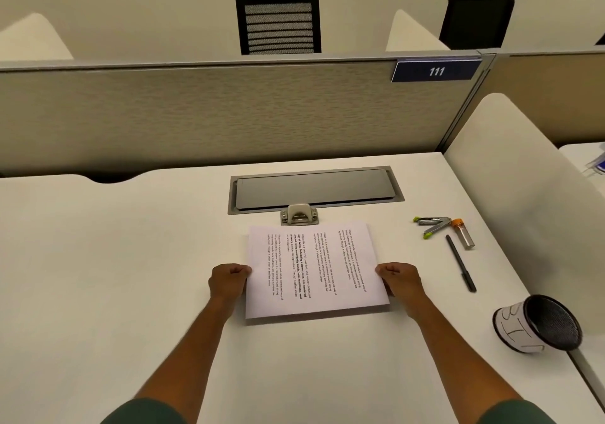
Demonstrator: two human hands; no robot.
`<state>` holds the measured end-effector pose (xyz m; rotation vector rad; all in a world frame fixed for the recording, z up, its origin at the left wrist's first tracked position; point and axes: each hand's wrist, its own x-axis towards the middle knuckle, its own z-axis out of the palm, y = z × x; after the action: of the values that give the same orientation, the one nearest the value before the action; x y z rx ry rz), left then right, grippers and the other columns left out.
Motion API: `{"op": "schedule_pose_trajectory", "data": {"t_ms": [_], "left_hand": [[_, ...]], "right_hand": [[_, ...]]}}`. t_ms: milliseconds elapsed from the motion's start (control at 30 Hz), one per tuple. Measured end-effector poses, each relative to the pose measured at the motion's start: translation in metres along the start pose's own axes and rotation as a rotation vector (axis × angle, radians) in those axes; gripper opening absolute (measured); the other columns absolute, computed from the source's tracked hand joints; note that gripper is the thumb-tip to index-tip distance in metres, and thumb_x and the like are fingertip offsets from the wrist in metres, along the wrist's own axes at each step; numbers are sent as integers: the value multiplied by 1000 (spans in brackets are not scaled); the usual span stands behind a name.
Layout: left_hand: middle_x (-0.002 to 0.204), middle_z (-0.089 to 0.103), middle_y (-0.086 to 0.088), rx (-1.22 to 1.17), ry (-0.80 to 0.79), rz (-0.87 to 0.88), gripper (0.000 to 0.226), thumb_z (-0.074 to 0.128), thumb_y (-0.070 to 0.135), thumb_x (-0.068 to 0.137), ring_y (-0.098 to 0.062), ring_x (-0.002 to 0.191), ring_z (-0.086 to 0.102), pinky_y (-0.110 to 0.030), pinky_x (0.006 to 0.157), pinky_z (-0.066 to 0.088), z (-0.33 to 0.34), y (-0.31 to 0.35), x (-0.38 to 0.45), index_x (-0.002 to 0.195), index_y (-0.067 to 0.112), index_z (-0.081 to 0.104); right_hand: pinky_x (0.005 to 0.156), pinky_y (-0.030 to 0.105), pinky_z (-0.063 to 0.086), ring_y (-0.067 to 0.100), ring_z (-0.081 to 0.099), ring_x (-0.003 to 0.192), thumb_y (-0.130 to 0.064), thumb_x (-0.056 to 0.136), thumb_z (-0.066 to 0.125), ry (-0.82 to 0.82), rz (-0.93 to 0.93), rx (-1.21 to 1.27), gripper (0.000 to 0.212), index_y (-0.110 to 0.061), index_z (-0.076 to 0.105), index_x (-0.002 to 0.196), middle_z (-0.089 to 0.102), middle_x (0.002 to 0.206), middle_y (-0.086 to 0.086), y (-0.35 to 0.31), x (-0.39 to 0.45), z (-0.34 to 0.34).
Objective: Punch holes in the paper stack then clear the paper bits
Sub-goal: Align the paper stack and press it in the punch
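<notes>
Paper stack [314, 269] between left hand [229, 281] and right hand [401, 279], both gripping.

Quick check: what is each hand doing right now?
Left hand: grips the left edge of the paper stack.
Right hand: grips its right edge.

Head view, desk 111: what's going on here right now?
A person grips a white stack of printed paper by its side edges, left hand on the left edge and right hand on the right. The stack lies flat on the white desk, its far edge at a small beige metal hole punch. To the right lie a green-tipped stapler, a clear orange-capped vial, a black pen and a tipped-over black mesh cup.
</notes>
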<state>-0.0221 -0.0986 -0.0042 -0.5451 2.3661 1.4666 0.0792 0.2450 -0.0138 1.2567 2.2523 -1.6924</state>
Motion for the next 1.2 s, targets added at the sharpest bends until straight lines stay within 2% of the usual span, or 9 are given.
{"op": "schedule_pose_trajectory", "data": {"t_ms": [167, 300, 500, 733, 933, 1200], "left_hand": [[68, 64, -12, -30, -3, -14, 24, 69, 13, 88, -27, 62, 53, -35, 66, 49, -3, 2, 1, 65, 8, 67], [70, 65, -12, -29, -6, -24, 23, 69, 13, 89, -27, 61, 54, -31, 61, 48, -1, 4, 4, 67, 7, 67], [70, 65, -14, -27, -6, -45, 23, 69, 15, 88, -27, 59, 54, -27, 55, 47, 2, 4, 10, 66, 6, 67], [69, 63, -14, -21, 0, -48, 23, 69, 15, 89, -27, 59, 52, -28, 56, 46, 1, 5, 16, 69, 4, 67], [78, 66, -15, -27, 17, -48, 20, 68, 16, 90, -30, 67, 55, -32, 64, 49, -1, 7, 21, 75, 3, 67], [80, 65, -14, -42, 39, -35, 19, 68, 16, 90, -31, 70, 55, -35, 68, 49, 0, 11, 26, 77, 2, 67]], "right_hand": [[80, 48, 60, 37, 69, 87, -19, 88, 69, 2, -15, 17, 10, -10, 73, 85, 73, 89, 14, -2, 0, 3], [77, 44, 58, 32, 68, 83, -19, 87, 70, 11, -20, 15, 8, -14, 73, 80, 73, 90, 13, -4, 4, 4], [82, 48, 59, 32, 68, 89, -21, 87, 71, 11, -15, 16, 7, -16, 73, 82, 73, 92, 9, -4, 10, 6], [82, 50, 59, 33, 69, 90, -20, 86, 71, 0, -14, 30, 7, -13, 73, 84, 73, 92, 10, -6, 15, 10], [80, 50, 59, 34, 69, 89, -19, 86, 71, -2, -22, 27, 7, -14, 74, 81, 73, 91, 10, -9, 16, 15], [81, 49, 59, 33, 68, 89, -20, 87, 70, 16, -34, 11, 8, -13, 73, 84, 73, 93, 11, -13, 18, 19]]}}
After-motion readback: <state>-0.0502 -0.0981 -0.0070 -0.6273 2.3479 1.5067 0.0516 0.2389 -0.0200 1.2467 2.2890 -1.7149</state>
